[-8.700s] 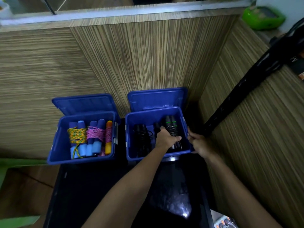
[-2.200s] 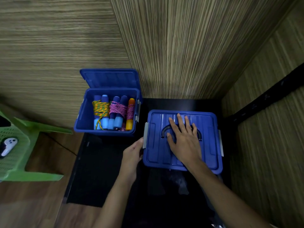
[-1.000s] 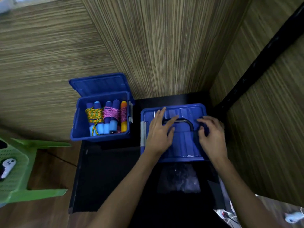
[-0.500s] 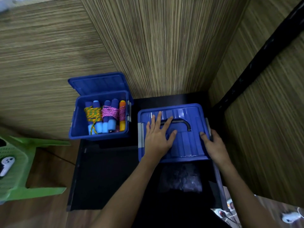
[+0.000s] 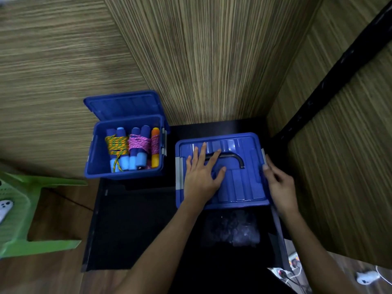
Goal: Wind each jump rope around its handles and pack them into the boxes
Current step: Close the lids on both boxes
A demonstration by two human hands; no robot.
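Note:
Two blue plastic boxes stand on a black table. The right box has its lid down, with a dark carry handle lying on top. My left hand lies flat on that lid, fingers spread across the handle. My right hand is at the box's right edge, its fingers curled at the grey side latch. The left box stands open, lid tipped back. Inside it lie wound jump ropes with blue and orange foam handles, wrapped in yellow and pink cord.
Wood-grain walls close in behind and on the right, crossed by a black diagonal bar. A green plastic chair with a white controller stands at left. A crumpled clear bag lies on the table; a power strip sits on the floor.
The right box went from open to lid down. In the last second my right hand slid from the lid's top to its right side latch; my left hand stays flat on the lid.

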